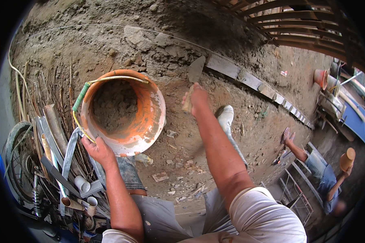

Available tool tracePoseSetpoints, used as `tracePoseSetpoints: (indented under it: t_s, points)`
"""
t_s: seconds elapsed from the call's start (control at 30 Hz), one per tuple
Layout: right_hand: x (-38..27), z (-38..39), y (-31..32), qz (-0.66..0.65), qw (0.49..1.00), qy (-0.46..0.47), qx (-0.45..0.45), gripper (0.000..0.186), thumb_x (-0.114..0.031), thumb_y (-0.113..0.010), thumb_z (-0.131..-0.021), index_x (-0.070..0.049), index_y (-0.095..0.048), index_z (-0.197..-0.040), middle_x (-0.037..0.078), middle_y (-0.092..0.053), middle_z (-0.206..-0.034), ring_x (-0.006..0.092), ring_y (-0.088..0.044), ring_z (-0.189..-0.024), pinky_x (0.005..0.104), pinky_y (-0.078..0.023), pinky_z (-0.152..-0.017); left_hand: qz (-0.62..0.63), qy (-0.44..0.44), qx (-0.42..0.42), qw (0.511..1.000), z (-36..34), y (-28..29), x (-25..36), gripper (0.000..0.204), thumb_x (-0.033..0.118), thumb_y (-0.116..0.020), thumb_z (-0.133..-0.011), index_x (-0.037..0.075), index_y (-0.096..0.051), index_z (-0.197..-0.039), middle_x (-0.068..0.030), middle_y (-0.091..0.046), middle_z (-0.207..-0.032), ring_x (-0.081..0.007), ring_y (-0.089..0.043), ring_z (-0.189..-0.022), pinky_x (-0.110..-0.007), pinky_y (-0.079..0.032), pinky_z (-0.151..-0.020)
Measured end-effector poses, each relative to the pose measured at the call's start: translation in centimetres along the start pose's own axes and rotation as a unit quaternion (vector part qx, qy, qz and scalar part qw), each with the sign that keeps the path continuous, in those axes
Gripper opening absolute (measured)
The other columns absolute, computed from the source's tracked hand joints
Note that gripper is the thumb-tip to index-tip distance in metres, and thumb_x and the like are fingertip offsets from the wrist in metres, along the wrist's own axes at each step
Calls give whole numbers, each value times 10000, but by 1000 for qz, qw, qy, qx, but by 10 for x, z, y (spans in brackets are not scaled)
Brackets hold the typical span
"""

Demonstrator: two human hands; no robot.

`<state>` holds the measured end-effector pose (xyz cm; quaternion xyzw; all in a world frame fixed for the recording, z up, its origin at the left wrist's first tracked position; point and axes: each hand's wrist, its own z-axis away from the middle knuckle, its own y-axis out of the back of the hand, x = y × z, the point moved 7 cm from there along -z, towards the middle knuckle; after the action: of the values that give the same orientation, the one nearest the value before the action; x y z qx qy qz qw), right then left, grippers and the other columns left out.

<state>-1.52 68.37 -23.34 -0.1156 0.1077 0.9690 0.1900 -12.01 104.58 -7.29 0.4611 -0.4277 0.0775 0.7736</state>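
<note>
My left hand grips the near left rim of an orange bucket, beside the end of its wire handle with a green grip. The bucket is tilted with its mouth toward me, its rim smeared with pale mortar. Dark, lumpy material shows inside it. To the right, my right hand is closed round the wooden handle of a trowel. The trowel's grey blade points away from me, close to the near end of a row of blocks set along the ground.
A taut string runs above the blocks. At left stand a spoked wheel, sticks and pipes. A slatted wooden structure hangs over the far right. Another person holds a tan container at right, near a wheelbarrow.
</note>
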Motion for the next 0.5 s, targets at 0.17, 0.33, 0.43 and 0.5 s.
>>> tracePoseSetpoints:
  t_s: [0.17, 0.33, 0.43, 0.5]
  points:
    - [8, -25, -61, -83, 996, 1, 39, 418, -375, -379, -1041, -127, -348, -1376, 101, -515, -879, 211, -544, -640, 396, -496, -522, 18, 2, -7, 1000, -1, -5, -7, 344, -3, -442, -818, -17, -520, -1153, -90, -556, -1055, -186, -530, -984, -307, -410, -937]
    - [20, -13, -59, -19, 998, 15, 51, 375, -361, -379, -1038, -128, -366, -1332, 89, -509, -835, 206, -532, -607, 387, -485, -507, 6, 19, 21, 1000, -4, 10, -19, 344, 1, -445, -816, -20, -518, -1151, -95, -561, -1053, -187, -534, -978, -310, -414, -933]
    - [17, -17, -52, 63, 997, 39, 28, 361, -351, -389, -1033, -125, -375, -1314, 85, -513, -822, 204, -526, -580, 389, -481, -499, 11, 40, 15, 999, -5, 8, -18, 325, 10, -455, -798, -29, -509, -1117, -110, -567, -1023, -203, -538, -961, -314, -417, -927]
    - [13, -21, -43, 150, 987, 59, 23, 386, -353, -406, -1026, -113, -374, -1328, 86, -514, -815, 200, -520, -562, 389, -478, -496, 1, 24, 10, 1000, -7, 8, -19, 317, 19, -463, -790, -32, -515, -1099, -114, -564, -1009, -215, -537, -936, -322, -422, -915]
